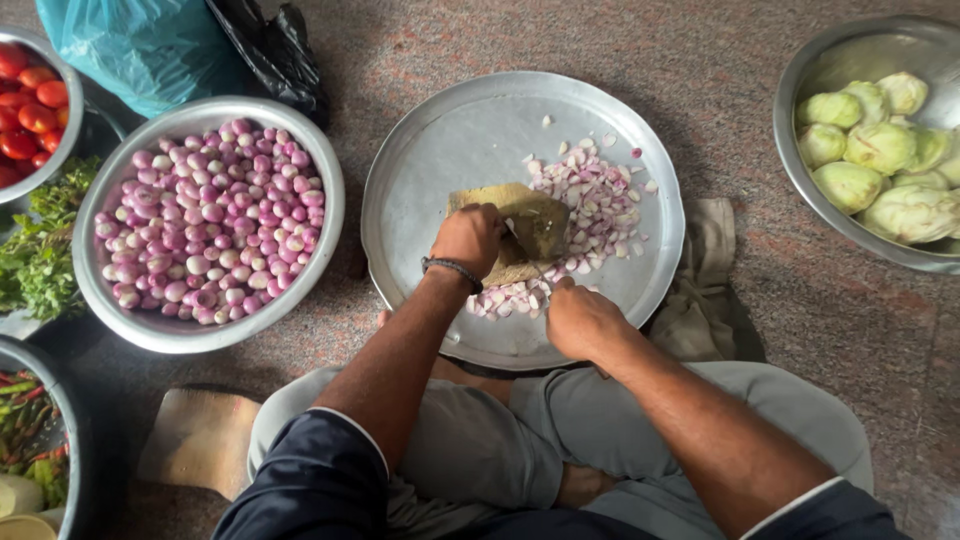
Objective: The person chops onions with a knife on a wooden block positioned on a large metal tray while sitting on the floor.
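Observation:
A wide round steel tray lies on the floor in front of my crossed legs. On it rests a brownish wooden chopping block with chopped pink-white shallot pieces heaped to its right and in front of it. My left hand, with a dark band on the wrist, is curled on top of the block's left part; what it grips is hidden. My right hand sits at the tray's near edge, fingers bent towards the block among the chopped pieces, and I cannot see whether it holds anything.
A steel bowl of peeled whole shallots stands left of the tray. Tomatoes and leafy greens are at far left, and a bowl of pale green vegetables at right. A teal bag lies behind, and a cloth under the tray.

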